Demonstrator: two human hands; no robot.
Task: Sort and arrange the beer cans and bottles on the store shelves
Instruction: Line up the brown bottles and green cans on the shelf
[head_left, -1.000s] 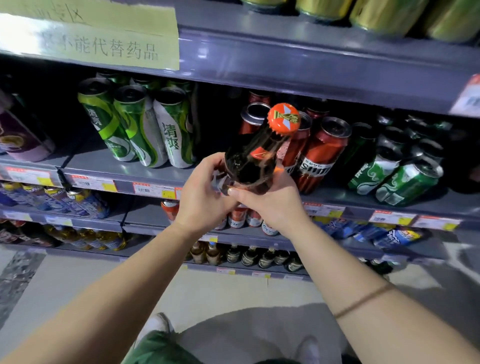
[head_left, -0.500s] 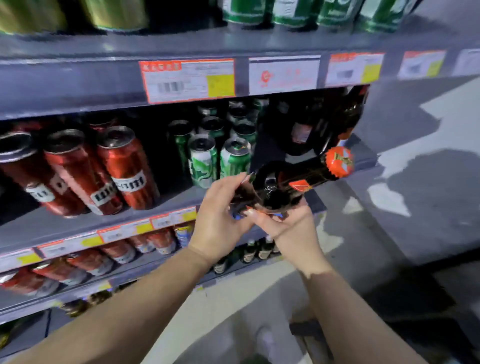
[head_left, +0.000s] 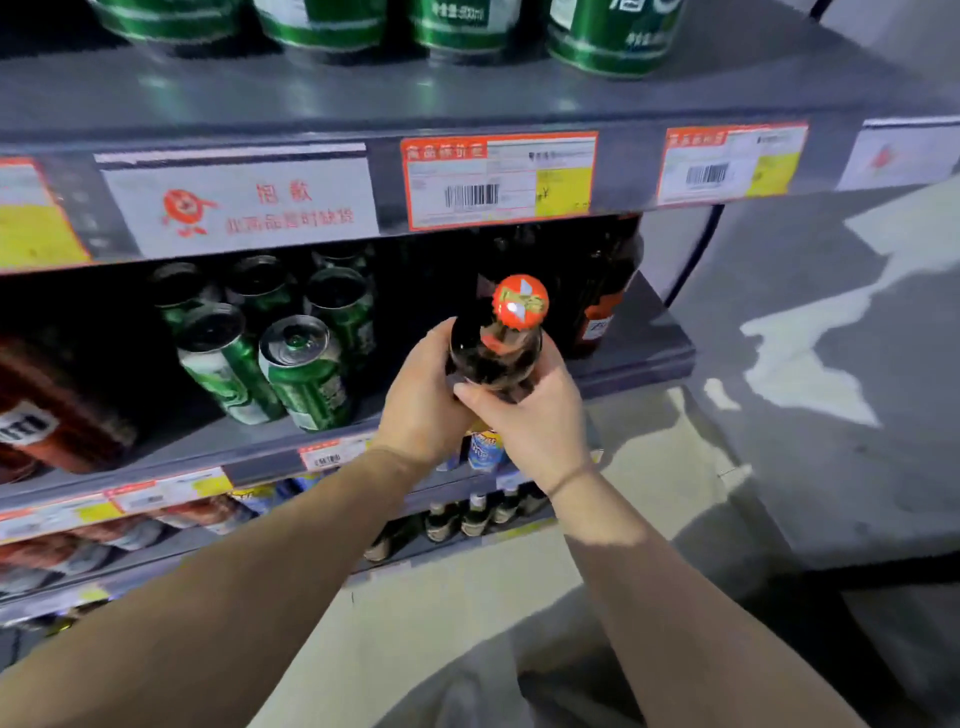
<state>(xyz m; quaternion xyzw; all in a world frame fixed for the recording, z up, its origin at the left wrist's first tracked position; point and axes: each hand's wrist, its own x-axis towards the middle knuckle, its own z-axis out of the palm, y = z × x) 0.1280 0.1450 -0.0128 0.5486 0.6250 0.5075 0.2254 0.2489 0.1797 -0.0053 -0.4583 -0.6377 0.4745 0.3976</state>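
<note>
A dark glass bottle (head_left: 493, 353) with an orange cap (head_left: 520, 302) is held up in front of the middle shelf (head_left: 623, 358). It is gripped from both sides — the left hand (head_left: 423, 400) is wrapped around its left side and the right hand (head_left: 535, 415) is closed around its right side and front. The bottle is kept almost upright, with the cap pointed toward the camera. It is not yet set down on anything.

Just beyond the bottle, at the right end of the shelf, other dark bottles (head_left: 602, 296) are stood in the shadow. To the left, green cans (head_left: 306, 374) are lined up, and red cans (head_left: 47, 410) are seen further left.

The step in hand looks like this: the bottle is being carried to its own kind. Next, it should be pushed forward and lowered into the gap beside the dark bottles. Care is needed — the space is tight and dim, so the bottle must be kept straight and clear of the shelf edge above.
</note>
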